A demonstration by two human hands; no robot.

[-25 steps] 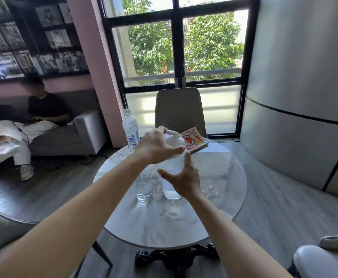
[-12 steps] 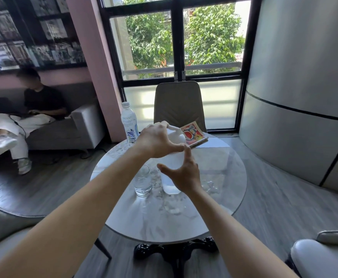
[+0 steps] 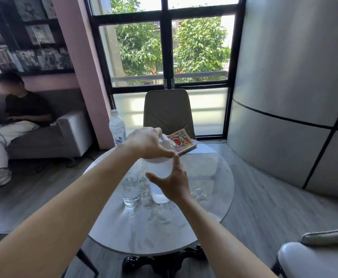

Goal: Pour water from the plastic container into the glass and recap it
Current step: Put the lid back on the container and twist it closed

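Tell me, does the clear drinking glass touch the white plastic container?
Apart. The head view shows bare tabletop between the clear drinking glass and the white plastic container.

- plastic container [image 3: 160, 178]: translucent white, upright on the table, white lid on top
- glass [image 3: 130, 190]: clear tumbler, upright, just left of container, partly filled with water

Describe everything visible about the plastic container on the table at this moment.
The plastic container is a tall, translucent white jug standing upright on the round marble-look table, just right of the glass. Its contents cannot be made out. The left hand covers its white lid from above, fingers curled around it. The right hand sits open beside its body; contact is unclear.
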